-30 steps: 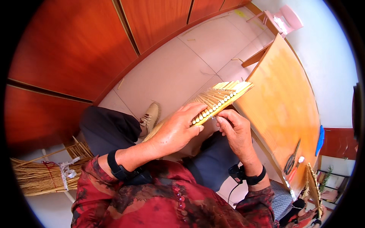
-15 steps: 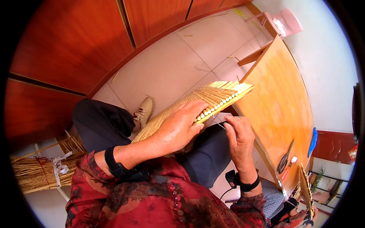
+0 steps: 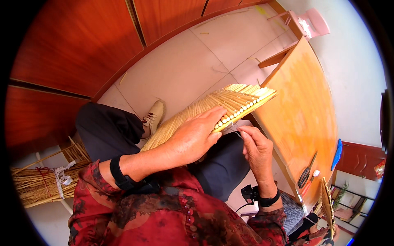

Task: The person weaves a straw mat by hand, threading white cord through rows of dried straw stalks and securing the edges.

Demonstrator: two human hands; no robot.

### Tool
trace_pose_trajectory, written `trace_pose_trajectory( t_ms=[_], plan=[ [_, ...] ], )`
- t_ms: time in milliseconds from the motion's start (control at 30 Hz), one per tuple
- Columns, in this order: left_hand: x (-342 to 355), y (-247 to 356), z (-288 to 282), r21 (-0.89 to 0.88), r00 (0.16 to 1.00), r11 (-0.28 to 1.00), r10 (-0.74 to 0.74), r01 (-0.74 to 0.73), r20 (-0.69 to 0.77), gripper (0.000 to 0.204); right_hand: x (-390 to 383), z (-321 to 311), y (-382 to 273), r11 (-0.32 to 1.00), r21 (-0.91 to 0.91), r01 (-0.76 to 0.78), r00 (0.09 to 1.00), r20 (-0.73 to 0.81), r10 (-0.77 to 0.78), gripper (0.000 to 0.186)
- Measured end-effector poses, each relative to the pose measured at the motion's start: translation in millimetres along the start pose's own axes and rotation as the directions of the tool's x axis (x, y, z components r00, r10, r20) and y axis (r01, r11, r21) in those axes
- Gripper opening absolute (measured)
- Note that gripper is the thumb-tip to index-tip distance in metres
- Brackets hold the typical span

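A panel of pale straw stalks point(image 3: 186, 119), laid side by side, slants across my lap, with its cut white ends along a yellow edge strip point(image 3: 262, 100). My left hand point(image 3: 200, 130) grips this panel near its lower corner, fingers over the top and thumb by the edge. Just right of that corner my right hand point(image 3: 257, 146) is closed in a pinch. A thin thread point(image 3: 233, 124) runs from the edge strip toward these fingertips. Whether a needle is also in the pinch cannot be made out.
A wooden table point(image 3: 301, 115) on the right bears black scissors point(image 3: 304, 175) and a red-handled tool point(image 3: 310, 183). A tied straw bundle point(image 3: 45, 182) lies at left. A pink chair point(image 3: 314, 22) stands at far right. Another person's hand point(image 3: 314, 229) is at lower right, beside a second straw panel point(image 3: 327, 205).
My right hand has come slightly left, closer to the panel's edge and the thread. The panel and my left hand have shifted a little to the right in view.
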State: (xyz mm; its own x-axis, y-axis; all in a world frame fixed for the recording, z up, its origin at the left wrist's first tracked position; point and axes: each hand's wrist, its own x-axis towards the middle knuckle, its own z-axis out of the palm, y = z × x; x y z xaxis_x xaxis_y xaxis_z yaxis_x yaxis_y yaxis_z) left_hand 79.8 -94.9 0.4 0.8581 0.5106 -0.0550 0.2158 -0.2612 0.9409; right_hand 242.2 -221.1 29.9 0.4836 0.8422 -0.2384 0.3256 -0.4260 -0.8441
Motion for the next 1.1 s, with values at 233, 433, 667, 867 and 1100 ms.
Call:
trace_pose_trajectory(
  t_ms=[233, 433, 667, 867, 1100],
  plan=[
    [1, 7, -1, 0.036, 0.999, 0.999, -0.026, 0.027, -0.019, 0.053, -1, 4, 7, 0.991, 0.133, -0.033, 0.999, -0.029, 0.037, 0.017],
    [2, 11, -3, 0.010, 0.999, 0.999, -0.032, 0.033, -0.023, 0.053, 4, -1, 9, 0.995, 0.097, 0.020, 1.000, -0.018, -0.018, 0.017],
    [1, 7, -1, 0.031, 0.999, 0.999, 0.013, -0.012, -0.048, 0.052, 7, 2, 14, 0.992, 0.098, 0.073, 0.997, -0.036, -0.070, 0.017],
    [0, 3, 2, 0.063, 0.999, 0.998, 0.020, -0.017, -0.050, 0.052, 9, 6, 13, 0.990, 0.113, 0.078, 0.997, -0.038, -0.074, 0.016],
    [0, 3, 2, 0.056, 0.999, 0.998, 0.015, -0.012, -0.047, 0.052, 10, 6, 12, 0.992, 0.111, 0.062, 0.998, -0.028, -0.059, 0.016]
  ],
)
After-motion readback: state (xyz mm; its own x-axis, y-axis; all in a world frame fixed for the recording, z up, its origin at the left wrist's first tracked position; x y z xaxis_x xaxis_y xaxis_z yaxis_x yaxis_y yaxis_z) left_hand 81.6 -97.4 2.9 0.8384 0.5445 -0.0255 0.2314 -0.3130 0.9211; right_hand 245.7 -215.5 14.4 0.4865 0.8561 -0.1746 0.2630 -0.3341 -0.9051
